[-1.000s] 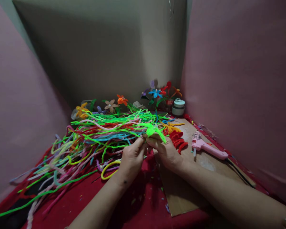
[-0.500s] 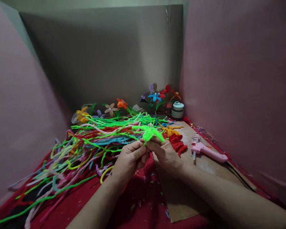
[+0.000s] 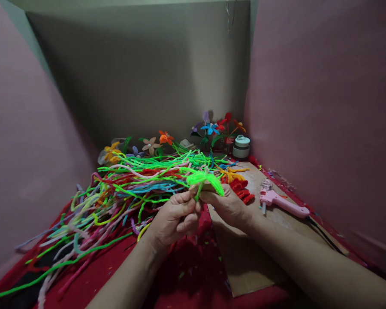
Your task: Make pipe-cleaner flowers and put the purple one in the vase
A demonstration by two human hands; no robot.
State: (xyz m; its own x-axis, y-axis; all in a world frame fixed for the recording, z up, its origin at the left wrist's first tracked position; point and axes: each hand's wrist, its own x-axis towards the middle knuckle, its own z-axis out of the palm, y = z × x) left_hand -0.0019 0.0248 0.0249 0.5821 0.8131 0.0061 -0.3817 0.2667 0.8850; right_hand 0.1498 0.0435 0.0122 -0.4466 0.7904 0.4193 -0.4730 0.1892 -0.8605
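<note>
A bright green pipe-cleaner flower is held up in the middle of the view, its looped petals spreading to both sides. My left hand is closed, pinching the flower's short green stem between thumb and fingers. From the other side, my right hand is closed on the flower, its thumb near the stem and its fingers partly hidden beneath the right petal. Just behind the hands lies a large heap of loose pipe cleaners in many colours.
A pink glue gun lies on a brown board at the right, beside red pipe-cleaner pieces. At the back stand finished flowers and a pale lidded jar. Red cloth covers the table.
The flower has turned slightly, so its petals spread wider and its stem shows between my fingers. My hands stay close together around it. The view has shifted a little.
</note>
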